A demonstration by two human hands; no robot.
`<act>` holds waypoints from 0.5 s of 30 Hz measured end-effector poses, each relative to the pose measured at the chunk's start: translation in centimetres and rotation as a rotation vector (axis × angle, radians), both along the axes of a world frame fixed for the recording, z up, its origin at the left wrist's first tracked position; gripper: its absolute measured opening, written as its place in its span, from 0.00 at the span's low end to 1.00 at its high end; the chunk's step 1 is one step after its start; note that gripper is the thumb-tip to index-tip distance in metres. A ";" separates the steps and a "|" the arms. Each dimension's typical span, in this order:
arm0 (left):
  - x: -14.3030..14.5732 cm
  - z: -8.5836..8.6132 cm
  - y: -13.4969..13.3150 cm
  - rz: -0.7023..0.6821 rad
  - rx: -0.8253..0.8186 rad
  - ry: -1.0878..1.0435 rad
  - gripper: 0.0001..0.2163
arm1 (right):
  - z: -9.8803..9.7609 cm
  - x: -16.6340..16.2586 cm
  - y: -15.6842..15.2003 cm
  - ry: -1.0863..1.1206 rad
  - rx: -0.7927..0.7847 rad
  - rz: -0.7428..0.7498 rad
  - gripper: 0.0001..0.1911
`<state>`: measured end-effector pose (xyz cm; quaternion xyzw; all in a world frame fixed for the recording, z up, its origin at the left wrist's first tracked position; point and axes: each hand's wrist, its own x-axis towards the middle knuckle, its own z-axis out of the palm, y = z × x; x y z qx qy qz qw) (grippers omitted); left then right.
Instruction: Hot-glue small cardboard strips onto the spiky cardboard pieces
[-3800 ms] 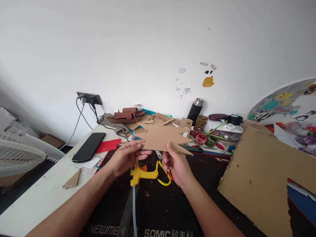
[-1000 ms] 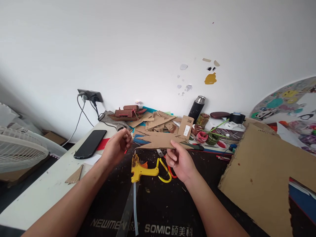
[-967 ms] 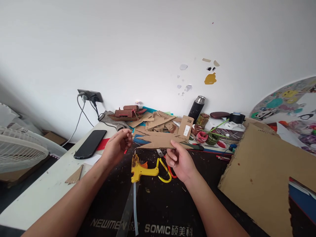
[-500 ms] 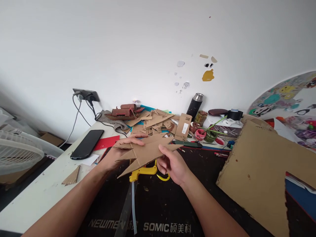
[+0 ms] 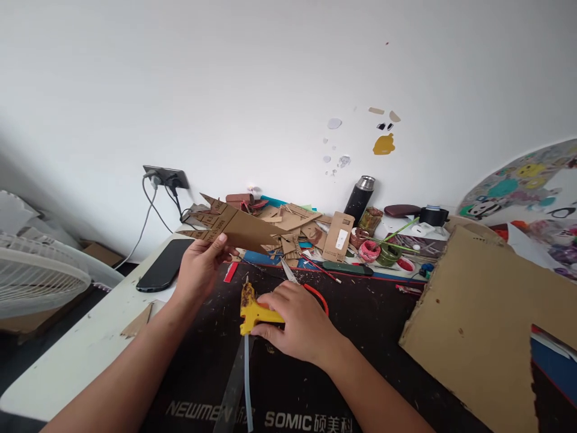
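Note:
My left hand (image 5: 202, 264) pinches the lower edge of a cut cardboard piece (image 5: 234, 227) with pointed ends, raised at the left over the desk. Printed lettering shows on the side facing me. My right hand (image 5: 300, 319) is closed around the handle of a yellow hot glue gun (image 5: 249, 313), which rests on the black mat with its nozzle pointing away. A pale glue stick (image 5: 247, 379) sticks out of its rear. Just beyond my right hand lie scissors with red handles (image 5: 321, 294), partly hidden by the fingers.
Cardboard scraps (image 5: 293, 219) are heaped against the wall. Paint jars (image 5: 369, 249) and a black thermos (image 5: 359, 201) stand right of them. A large cardboard sheet (image 5: 464, 325) covers the right side. A phone (image 5: 164, 264) lies left, and a clear ruler (image 5: 232, 385) under the glue stick.
My right hand has let go of the cardboard piece and taken hold of the glue gun. My left hand has lifted the piece up and left, turning its printed side toward me.

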<state>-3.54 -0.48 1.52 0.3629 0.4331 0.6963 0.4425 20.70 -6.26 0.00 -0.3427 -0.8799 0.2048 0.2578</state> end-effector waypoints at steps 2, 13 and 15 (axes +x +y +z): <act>0.1 -0.1 -0.1 -0.007 -0.007 0.010 0.18 | -0.2 -0.2 0.0 -0.122 0.008 -0.006 0.23; 0.5 -0.3 -0.2 0.010 -0.023 0.108 0.23 | -1.0 -1.1 -0.3 -0.142 -0.066 -0.029 0.14; 0.2 -0.4 -0.2 0.053 -0.017 0.111 0.23 | -1.0 -1.0 -0.3 0.025 -0.147 -0.064 0.12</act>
